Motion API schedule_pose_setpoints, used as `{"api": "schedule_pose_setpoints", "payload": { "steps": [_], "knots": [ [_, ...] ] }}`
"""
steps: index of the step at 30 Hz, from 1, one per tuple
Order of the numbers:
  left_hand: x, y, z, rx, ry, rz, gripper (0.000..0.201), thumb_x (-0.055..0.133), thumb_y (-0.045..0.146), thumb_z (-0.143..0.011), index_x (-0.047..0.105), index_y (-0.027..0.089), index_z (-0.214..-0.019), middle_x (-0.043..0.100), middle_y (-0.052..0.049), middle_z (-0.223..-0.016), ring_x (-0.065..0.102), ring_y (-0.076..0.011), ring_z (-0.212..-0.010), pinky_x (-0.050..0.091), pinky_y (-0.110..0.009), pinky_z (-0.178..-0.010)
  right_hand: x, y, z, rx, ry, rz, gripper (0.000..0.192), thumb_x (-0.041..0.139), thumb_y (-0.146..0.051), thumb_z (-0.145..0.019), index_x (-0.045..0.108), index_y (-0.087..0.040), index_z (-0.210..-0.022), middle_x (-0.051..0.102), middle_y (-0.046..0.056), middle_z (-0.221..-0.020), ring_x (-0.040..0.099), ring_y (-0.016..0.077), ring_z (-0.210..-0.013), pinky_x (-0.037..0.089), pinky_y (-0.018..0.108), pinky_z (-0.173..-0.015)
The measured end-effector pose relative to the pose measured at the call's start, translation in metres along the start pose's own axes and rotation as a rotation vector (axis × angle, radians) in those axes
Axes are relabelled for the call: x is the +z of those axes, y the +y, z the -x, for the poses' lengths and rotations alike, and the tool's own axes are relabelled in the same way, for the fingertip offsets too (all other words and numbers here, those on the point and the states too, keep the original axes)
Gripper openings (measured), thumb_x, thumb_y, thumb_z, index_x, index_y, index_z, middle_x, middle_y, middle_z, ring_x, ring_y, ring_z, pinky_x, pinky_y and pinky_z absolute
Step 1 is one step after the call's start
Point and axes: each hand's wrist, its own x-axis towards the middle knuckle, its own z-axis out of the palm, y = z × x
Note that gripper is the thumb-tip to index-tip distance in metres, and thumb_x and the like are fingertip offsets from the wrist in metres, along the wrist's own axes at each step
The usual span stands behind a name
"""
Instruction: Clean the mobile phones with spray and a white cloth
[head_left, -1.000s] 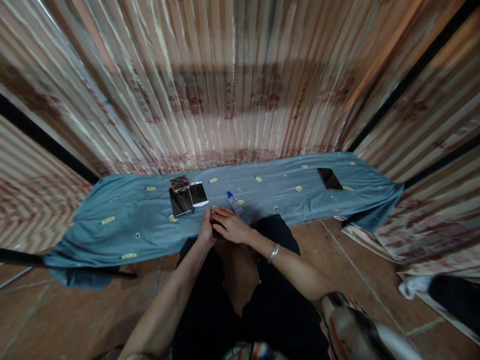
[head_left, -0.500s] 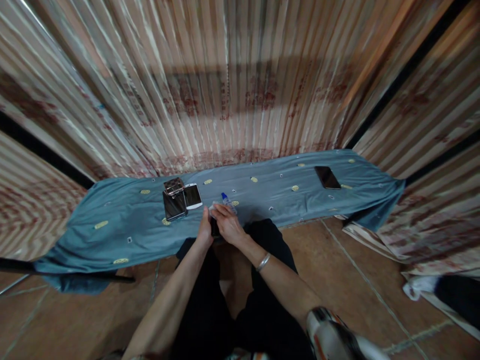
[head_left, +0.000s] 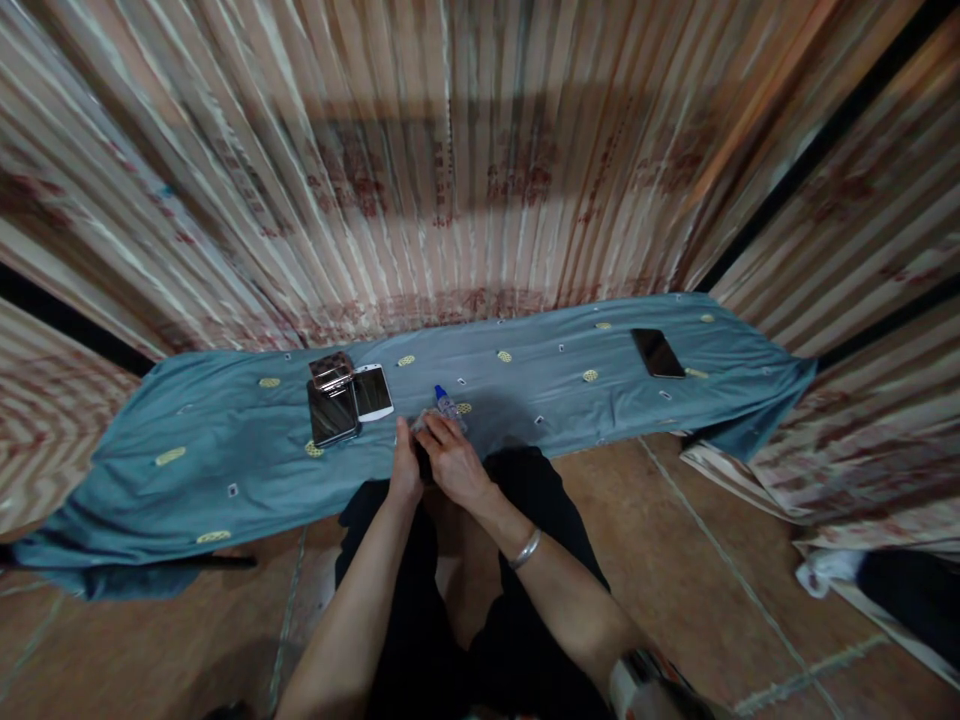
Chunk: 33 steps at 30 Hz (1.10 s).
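In front of my knees, my left hand point(head_left: 406, 468) is closed around the side of a dark, flat phone point(head_left: 425, 466), mostly hidden between my hands. Bent over the top of it, my right hand point(head_left: 455, 465) presses a crumpled pale cloth or tissue point(head_left: 421, 420) with its fingertips. Just beyond those fingers lies a small clear bottle with a blue cap point(head_left: 445, 401). To the left, a white-framed phone point(head_left: 373, 392) rests beside a larger dark phone point(head_left: 334, 415), whose far end is overlapped by a shiny see-through case point(head_left: 331, 372).
Another dark phone point(head_left: 658, 354) lies toward the right end of the long bench, which is draped in a blue-green cloth point(head_left: 540, 385). A striped curtain point(head_left: 480, 200) hangs behind it. Dark metal poles point(head_left: 795, 180) stand at both sides, and tiled floor point(head_left: 660, 560) shows below.
The view has shifted slightly, so the items at left appear further left. My right hand has moved a little over the phone, and less of the pale cloth shows.
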Motion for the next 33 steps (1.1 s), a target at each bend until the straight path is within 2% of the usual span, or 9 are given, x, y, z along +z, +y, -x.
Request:
{"api": "schedule_pose_setpoints", "payload": {
  "steps": [4,7,10,18,28,33],
  "knots": [
    [-0.003,-0.002,-0.008,0.027,0.027,-0.064,0.058,0.063,0.067,-0.085,0.077,0.015,-0.106,0.078,-0.011,-0.116,0.065,-0.0280,-0.128,0.045,-0.041,-0.116,-0.002,0.000,-0.001,0.011,0.004,-0.032,0.039,0.049,-0.007,-0.096,0.069,-0.011,-0.129,0.064,0.017,-0.141,0.055,0.0261,-0.136,0.051,0.042,-0.116],
    [-0.006,-0.006,-0.010,0.058,0.069,-0.121,0.054,0.062,0.063,-0.088,0.077,0.016,-0.109,0.076,-0.011,-0.122,0.060,-0.0266,-0.133,0.039,-0.041,-0.120,-0.002,0.002,-0.008,0.072,0.023,-0.047,0.040,0.049,-0.007,-0.096,0.068,-0.010,-0.130,0.063,0.018,-0.142,0.055,0.0262,-0.137,0.049,0.043,-0.117],
    [-0.008,-0.007,-0.010,0.074,0.061,-0.163,0.054,0.059,0.062,-0.090,0.076,0.016,-0.114,0.075,-0.011,-0.126,0.056,-0.0268,-0.138,0.037,-0.043,-0.122,-0.003,0.002,-0.015,0.124,0.026,-0.046,0.041,0.048,-0.005,-0.095,0.068,-0.011,-0.131,0.064,0.017,-0.142,0.057,0.0263,-0.134,0.048,0.043,-0.119],
    [-0.009,-0.008,-0.006,0.042,0.070,-0.111,0.054,0.062,0.063,-0.088,0.077,0.016,-0.109,0.076,-0.010,-0.122,0.058,-0.0272,-0.136,0.039,-0.041,-0.120,-0.005,-0.005,-0.007,0.107,-0.008,-0.047,0.041,0.048,-0.004,-0.095,0.069,-0.007,-0.130,0.061,0.020,-0.146,0.053,0.0274,-0.139,0.044,0.043,-0.122],
    [-0.008,-0.011,-0.006,0.115,0.089,-0.168,0.046,0.063,0.058,-0.090,0.077,0.016,-0.103,0.077,-0.011,-0.117,0.059,-0.0256,-0.134,0.039,-0.040,-0.119,-0.004,0.001,-0.009,0.161,0.031,-0.080,0.048,0.047,-0.002,-0.094,0.066,-0.014,-0.136,0.063,0.017,-0.143,0.055,0.0271,-0.136,0.046,0.046,-0.119],
    [-0.008,-0.008,-0.006,0.081,0.106,-0.166,0.047,0.063,0.060,-0.088,0.077,0.016,-0.098,0.078,-0.010,-0.111,0.063,-0.0265,-0.127,0.044,-0.040,-0.116,0.000,-0.004,-0.005,0.126,0.009,-0.079,0.045,0.048,-0.005,-0.095,0.066,-0.013,-0.136,0.061,0.016,-0.147,0.052,0.0265,-0.140,0.045,0.045,-0.120]
  ]
}}
